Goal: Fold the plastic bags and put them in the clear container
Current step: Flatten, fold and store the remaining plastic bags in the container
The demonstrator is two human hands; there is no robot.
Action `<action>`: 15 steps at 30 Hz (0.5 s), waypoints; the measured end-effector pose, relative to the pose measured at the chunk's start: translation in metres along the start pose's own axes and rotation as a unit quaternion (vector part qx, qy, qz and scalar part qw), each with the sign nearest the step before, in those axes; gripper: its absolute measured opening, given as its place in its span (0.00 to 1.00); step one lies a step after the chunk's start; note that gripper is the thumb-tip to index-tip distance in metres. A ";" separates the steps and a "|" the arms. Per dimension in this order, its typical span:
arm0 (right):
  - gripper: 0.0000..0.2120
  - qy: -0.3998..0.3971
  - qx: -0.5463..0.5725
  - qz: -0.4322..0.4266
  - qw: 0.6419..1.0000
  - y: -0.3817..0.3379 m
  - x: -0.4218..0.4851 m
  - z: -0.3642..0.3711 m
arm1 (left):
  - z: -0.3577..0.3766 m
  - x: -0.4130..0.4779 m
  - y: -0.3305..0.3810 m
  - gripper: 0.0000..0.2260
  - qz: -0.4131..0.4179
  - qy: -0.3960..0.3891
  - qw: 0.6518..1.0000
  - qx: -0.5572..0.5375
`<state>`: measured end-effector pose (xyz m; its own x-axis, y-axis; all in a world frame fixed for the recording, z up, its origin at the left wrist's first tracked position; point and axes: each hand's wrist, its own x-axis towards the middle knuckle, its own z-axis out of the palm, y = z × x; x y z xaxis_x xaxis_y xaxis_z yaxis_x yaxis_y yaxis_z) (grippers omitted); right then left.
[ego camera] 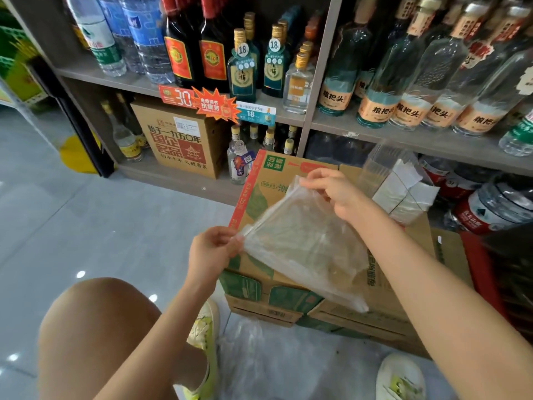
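Left hand (212, 251) pinches the bag (302, 249) at its left corner, fingers clenched on the film. Bag is stretched taut above the box (268, 183) top, lower part draping toward the box's near edge. Right hand (337, 194) pinches the upper corner, fingers closed on it. Container (403, 183) at box's far right corner, folded bags inside. Loose bags (259, 350) on floor. Risk: slick film slips from a pinch and the crease goes crooked; a springy fold may reopen before reaching the container.

Clear plastic bag (302, 243), stretched flat
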<state>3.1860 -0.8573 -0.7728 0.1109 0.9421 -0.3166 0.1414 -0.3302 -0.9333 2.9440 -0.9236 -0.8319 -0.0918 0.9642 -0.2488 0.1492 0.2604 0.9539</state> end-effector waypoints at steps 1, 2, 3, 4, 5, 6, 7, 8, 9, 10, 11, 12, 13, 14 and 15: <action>0.10 0.013 0.039 0.007 0.999 0.001 -0.003 -0.006 | -0.003 0.000 0.001 0.02 -0.002 -0.008 1.000 -0.003; 0.10 0.027 0.069 0.008 0.997 0.003 -0.004 -0.011 | -0.005 0.000 0.001 0.02 -0.004 -0.017 1.000 -0.004; 0.09 0.037 0.077 0.006 0.996 0.003 -0.006 -0.015 | -0.007 0.000 0.003 0.04 -0.006 -0.026 1.000 -0.002; 0.07 0.038 0.055 -0.002 0.998 0.003 -0.008 -0.019 | -0.009 0.000 0.003 0.05 -0.008 -0.036 0.999 0.002; 0.05 0.032 0.019 -0.007 0.999 0.002 -0.010 -0.020 | -0.010 0.000 0.004 0.05 -0.009 -0.047 0.999 0.007; 0.06 0.013 -0.019 -0.011 1.000 0.002 -0.012 -0.019 | -0.010 -0.001 0.006 0.06 -0.009 -0.058 0.998 0.009; 0.11 -0.008 -0.059 -0.008 0.998 0.002 -0.012 -0.016 | -0.010 -0.001 0.007 0.05 -0.008 -0.067 0.998 0.008; 0.17 -0.031 -0.096 -0.007 0.995 0.002 -0.012 -0.012 | -0.010 -0.001 0.009 0.05 -0.007 -0.074 0.997 0.002; 0.20 -0.053 -0.130 -0.002 0.990 0.002 -0.011 -0.007 | -0.009 -0.002 0.011 0.05 -0.006 -0.083 0.997 -0.002; 0.22 -0.069 -0.159 0.004 0.985 0.001 -0.012 -0.001 | -0.009 -0.003 0.013 0.05 -0.005 -0.091 0.996 -0.004; 0.23 -0.076 -0.180 0.009 0.981 0.001 -0.011 0.004 | -0.008 -0.004 0.015 0.05 -0.004 -0.099 0.995 -0.008; 0.23 -0.076 -0.185 0.008 0.980 0.001 -0.010 0.009 | -0.007 -0.005 0.017 0.06 -0.004 -0.105 0.994 -0.014; 0.20 -0.073 -0.178 0.009 0.981 0.002 -0.007 0.012 | -0.006 -0.006 0.019 0.06 -0.005 -0.110 0.994 -0.019; 0.15 -0.068 -0.164 0.010 0.984 0.002 -0.005 0.014 | -0.006 -0.006 0.020 0.06 -0.006 -0.113 0.993 -0.022; 0.10 -0.059 -0.147 0.016 0.987 0.001 -0.004 0.014 | -0.007 -0.006 0.020 0.06 -0.005 -0.113 0.993 -0.026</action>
<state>3.1721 -0.8602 -0.7753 0.0069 0.9257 -0.3781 0.4216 -0.3456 -0.8384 2.9408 -0.9245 -0.8097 0.1310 0.9498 -0.2841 0.0973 0.2729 0.9571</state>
